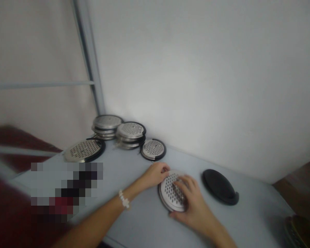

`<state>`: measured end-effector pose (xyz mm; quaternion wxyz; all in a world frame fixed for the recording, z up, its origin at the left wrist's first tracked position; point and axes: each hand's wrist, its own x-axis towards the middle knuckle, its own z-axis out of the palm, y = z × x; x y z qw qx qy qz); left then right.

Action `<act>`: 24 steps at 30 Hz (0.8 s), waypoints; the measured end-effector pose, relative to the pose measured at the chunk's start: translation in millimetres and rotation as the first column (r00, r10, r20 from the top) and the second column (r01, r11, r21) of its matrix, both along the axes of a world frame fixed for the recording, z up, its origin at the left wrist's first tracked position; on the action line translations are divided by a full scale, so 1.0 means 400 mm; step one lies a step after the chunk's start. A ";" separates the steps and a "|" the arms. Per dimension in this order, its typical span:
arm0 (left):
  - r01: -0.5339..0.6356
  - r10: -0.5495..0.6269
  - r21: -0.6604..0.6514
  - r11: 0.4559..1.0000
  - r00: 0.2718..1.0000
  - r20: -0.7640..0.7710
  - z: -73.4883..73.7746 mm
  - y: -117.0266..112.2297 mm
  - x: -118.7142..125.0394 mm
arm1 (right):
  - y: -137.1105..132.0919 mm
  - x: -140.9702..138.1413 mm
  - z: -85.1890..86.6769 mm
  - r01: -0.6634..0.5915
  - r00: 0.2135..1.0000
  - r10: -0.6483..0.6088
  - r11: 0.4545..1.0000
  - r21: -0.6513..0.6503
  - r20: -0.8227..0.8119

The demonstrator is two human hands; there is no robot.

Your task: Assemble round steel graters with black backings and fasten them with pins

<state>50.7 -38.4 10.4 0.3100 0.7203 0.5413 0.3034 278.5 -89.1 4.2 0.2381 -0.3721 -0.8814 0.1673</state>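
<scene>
So the round perforated metal disc [169,193] was lying on the grey-white table [142,213], right under both hands, and I'm using that disc as the landmark for everything here.

The left hand [155,174], with a pale bracelet [124,201] on the wrist, was at its far-left edge. Those fingers were half curled, with the tips at the rim; couldn't tell if they actually pinched it or just steadied it. The right hand [196,206] came over its right side, thumb out by the near edge and the other fingers bent onto the holes, so kinda half open across the face. Couldn't tell whether that one had a real grip or was only pressing down.

Just beyond the disc, a bit left, sat a smaller-looking perforated disc [153,148] with a black band round part of its rim. Farther back and left of the landmark were a front stack of discs [131,132] and a rear stack of discs [107,125], then a black-rimmed disc [84,150] well off to the left. Right of it, near the right hand but not touching, was a plain black disc [218,186] with a little tab on its edge. A pale wall [196,86] stood behind it all.
</scene>
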 end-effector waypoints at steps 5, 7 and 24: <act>0.023 -0.023 0.020 1.000 1.000 0.012 -0.014 0.004 0.000 | 0.002 0.000 0.000 0.004 1.000 -0.004 1.000 -0.007 0.023; 0.030 -0.030 0.030 0.999 1.000 -0.006 -0.015 0.003 0.000 | 0.003 -0.001 -0.001 0.003 0.999 -0.002 1.000 -0.016 0.041; 0.038 -0.030 0.063 0.997 0.992 -0.126 0.001 -0.006 -0.004 | 0.010 0.008 -0.032 0.002 0.995 0.005 0.998 -0.066 0.103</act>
